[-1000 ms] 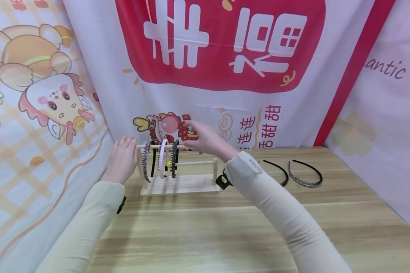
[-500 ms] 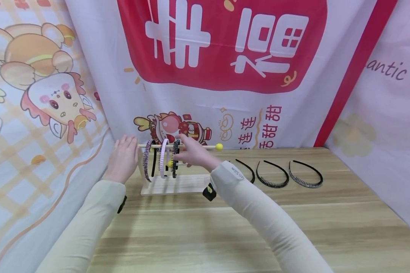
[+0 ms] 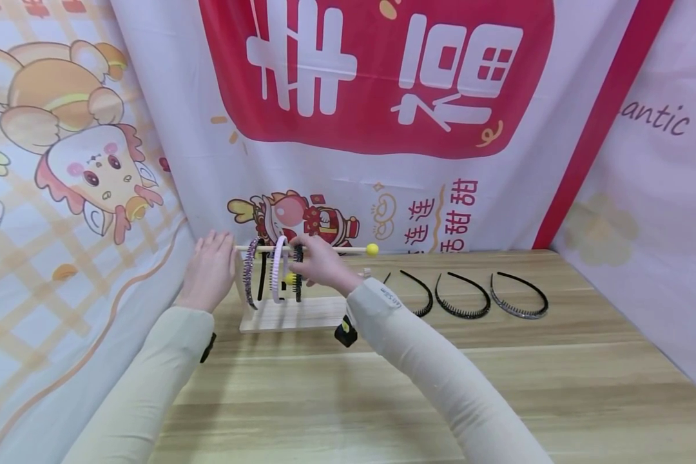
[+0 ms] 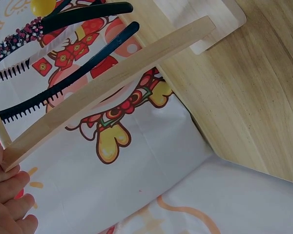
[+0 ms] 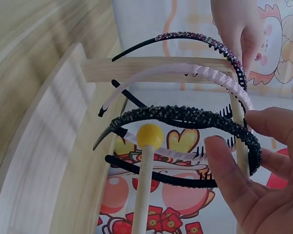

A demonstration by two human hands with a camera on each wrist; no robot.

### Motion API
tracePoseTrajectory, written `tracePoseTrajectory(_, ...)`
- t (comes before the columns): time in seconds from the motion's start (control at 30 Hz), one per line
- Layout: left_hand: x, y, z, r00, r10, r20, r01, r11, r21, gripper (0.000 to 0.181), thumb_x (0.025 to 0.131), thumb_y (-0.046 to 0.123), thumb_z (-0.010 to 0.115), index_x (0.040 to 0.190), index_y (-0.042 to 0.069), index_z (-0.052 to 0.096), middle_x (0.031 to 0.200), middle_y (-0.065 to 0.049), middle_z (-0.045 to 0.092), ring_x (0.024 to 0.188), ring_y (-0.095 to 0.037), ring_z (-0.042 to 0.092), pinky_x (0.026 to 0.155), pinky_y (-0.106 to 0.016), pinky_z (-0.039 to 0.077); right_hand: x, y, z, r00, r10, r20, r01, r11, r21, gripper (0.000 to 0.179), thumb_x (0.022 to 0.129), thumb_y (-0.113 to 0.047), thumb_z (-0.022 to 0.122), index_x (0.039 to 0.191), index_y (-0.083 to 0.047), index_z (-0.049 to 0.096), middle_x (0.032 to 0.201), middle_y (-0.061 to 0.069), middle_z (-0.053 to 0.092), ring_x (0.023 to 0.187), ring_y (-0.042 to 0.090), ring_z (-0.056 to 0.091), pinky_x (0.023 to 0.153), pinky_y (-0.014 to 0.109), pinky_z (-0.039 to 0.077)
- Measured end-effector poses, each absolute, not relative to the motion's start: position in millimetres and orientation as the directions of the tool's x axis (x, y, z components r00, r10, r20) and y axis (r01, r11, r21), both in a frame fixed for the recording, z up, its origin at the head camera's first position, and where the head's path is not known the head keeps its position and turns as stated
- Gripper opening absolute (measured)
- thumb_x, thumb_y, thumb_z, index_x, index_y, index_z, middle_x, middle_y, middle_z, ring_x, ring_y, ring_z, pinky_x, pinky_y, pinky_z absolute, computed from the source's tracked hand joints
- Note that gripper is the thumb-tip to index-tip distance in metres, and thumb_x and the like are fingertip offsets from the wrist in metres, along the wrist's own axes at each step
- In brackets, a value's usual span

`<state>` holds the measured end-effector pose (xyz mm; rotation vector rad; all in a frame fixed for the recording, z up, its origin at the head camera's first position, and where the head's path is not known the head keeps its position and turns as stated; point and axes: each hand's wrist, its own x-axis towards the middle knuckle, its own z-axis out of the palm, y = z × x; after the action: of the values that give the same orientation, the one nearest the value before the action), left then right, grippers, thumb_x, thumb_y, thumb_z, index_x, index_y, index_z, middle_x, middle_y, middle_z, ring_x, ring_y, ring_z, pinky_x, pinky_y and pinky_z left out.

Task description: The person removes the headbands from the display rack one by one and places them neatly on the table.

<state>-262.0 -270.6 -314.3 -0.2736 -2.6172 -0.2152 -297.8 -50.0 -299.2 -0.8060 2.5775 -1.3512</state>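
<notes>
A wooden headband stand has several headbands hung on its upper rod. At its left end my left hand holds the top of the upright post, its fingertips beside the wood. My right hand holds the black beaded headband on the rod, thumb on one side and fingers on the other. Left of it hang a pale pink headband and, closest to the post, a purple-pink glittery headband. The right palm is partly hidden in the head view.
A yellow ball caps the upper rod's right end; another yellow ball tips the lower rod. Toward the right lie three dark headbands: one partly behind my sleeve, a second and a third. Printed cloth hangs behind the table.
My right hand has moved left along the upper rod, from its right end to the black beaded headband, uncovering the yellow ball. The left hand has stayed at the post.
</notes>
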Motion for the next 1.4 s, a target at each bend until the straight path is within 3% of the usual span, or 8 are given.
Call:
tracePoseTrajectory(0.17,-261.9,-270.5,-314.5,-0.857,0.150,0.493,0.228,0.969,0.100,0.041,0.098,0.012,0.038,0.131,-0.013,0.038,0.137,-0.030,0.034,0.129,-0.045,0.024,0.110,-0.048,0.007,-298.3,-50.2,-299.0,-0.860,-0.488,0.147,-0.389,0.441,-0.809,0.039,0.086,-0.005,0.063,0.124,-0.005,0.051,0.119,0.011,0.046,0.057,0.023,0.060,0.050,0.026,0.055)
tracePoseTrajectory(0.43,-261.9,-270.5,-314.1,-0.855,0.150,0.496,0.233,0.966,0.110,0.040,0.098,0.011,0.039,0.130,-0.013,0.039,0.136,-0.030,0.035,0.128,-0.046,0.025,0.110,-0.049,0.007,-297.9,-41.3,-296.3,-0.881,-0.436,0.182,-0.385,0.438,-0.812,0.043,0.086,-0.005,0.061,0.128,-0.008,0.051,0.115,0.010,0.050,0.056,0.023,0.061,0.049,0.025,0.054)
tracePoseTrajectory(0.67,-261.6,-270.6,-314.4,-0.856,0.154,0.494,0.236,0.966,0.108,0.040,0.098,0.010,0.039,0.130,-0.013,0.039,0.135,-0.031,0.035,0.128,-0.046,0.026,0.110,-0.050,0.007,-293.8,-28.2,-284.0,-0.883,-0.419,0.211,-0.401,0.439,-0.804,0.044,0.087,-0.009,0.063,0.129,-0.011,0.050,0.132,0.008,0.043,0.056,0.024,0.063,0.048,0.024,0.054)
tracePoseTrajectory(0.93,-260.4,-270.2,-314.1,-0.858,0.147,0.493,0.232,0.966,0.117,0.040,0.098,0.011,0.038,0.130,-0.013,0.039,0.136,-0.030,0.035,0.128,-0.046,0.025,0.110,-0.050,0.007,-290.3,-14.3,-272.3,-0.881,-0.411,0.236,-0.408,0.405,-0.819,0.044,0.086,-0.008,0.062,0.128,-0.012,0.051,0.129,0.009,0.043,0.055,0.019,0.062,0.051,0.025,0.055)
tracePoseTrajectory(1.17,-261.4,-270.4,-314.6,-0.861,0.147,0.487,0.231,0.966,0.117,0.041,0.099,0.012,0.036,0.132,-0.013,0.037,0.137,-0.030,0.034,0.129,-0.046,0.024,0.110,-0.049,0.006,-290.0,4.6,-265.7,-0.866,-0.429,0.255,-0.430,0.382,-0.818,0.040,0.089,-0.008,0.059,0.128,-0.008,0.051,0.128,0.009,0.050,0.054,0.021,0.062,0.052,0.028,0.055)
tracePoseTrajectory(1.4,-260.1,-269.7,-314.1,-0.853,0.152,0.499,0.233,0.967,0.104,0.040,0.098,0.011,0.038,0.130,-0.013,0.039,0.136,-0.030,0.035,0.128,-0.045,0.025,0.110,-0.049,0.008,-287.5,26.1,-262.1,-0.867,-0.417,0.273,-0.427,0.340,-0.838,0.041,0.089,-0.006,0.059,0.129,-0.008,0.050,0.131,0.011,0.047,0.056,0.024,0.062,0.055,0.030,0.056)
